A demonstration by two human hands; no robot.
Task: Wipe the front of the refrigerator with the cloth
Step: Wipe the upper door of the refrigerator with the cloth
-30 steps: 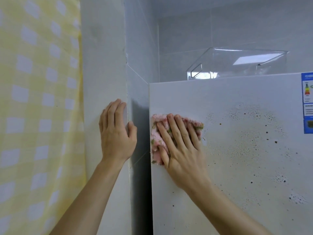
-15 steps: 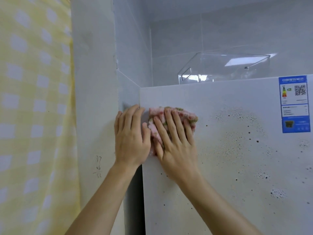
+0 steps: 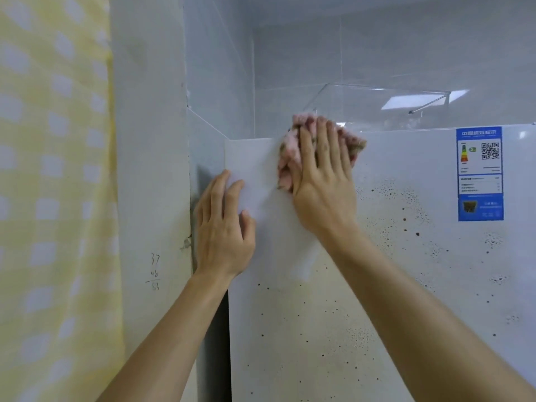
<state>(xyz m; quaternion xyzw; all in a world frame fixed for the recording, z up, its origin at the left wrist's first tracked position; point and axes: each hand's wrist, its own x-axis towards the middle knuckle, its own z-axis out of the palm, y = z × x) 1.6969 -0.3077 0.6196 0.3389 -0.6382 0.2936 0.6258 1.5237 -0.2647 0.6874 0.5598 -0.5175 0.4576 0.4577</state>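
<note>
1. Refrigerator [image 3: 406, 285]: white front panel filling the right and lower view. The upper left patch around the hands looks clean. The rest is still soiled.
2. Curtain [image 3: 43, 198]: yellow and white check, far left, well apart from the work.
3. Wall [image 3: 145, 169]: pale pier between the curtain and the refrigerator, with a dark gap beside the panel's left edge.
4. Clear box [image 3: 377, 111]: transparent, standing on the refrigerator top behind the cloth.
5. Right hand [image 3: 322, 181]: fingers [image 3: 322, 140] straight and close together, pressing the cloth flat against the panel at its top edge.
6. Left hand [image 3: 223, 224]: fingers [image 3: 216, 192] loosely extended, holding nothing, resting at the panel's left edge as a brace.
7. Energy label [image 3: 480, 175]: blue and white, upper right of the panel.
8. Cloth [image 3: 287, 161]: pink, bunched under the right hand, part of it standing above the top edge.
9. Specks [image 3: 391, 192]: dark spatter just right of the right hand and scattered below.

Step in hand, as judged: wiping the upper left corner, with most of the front left to do. The next move calls for carrying the cloth right and down into the spatter, keeping flat pressure.
</note>
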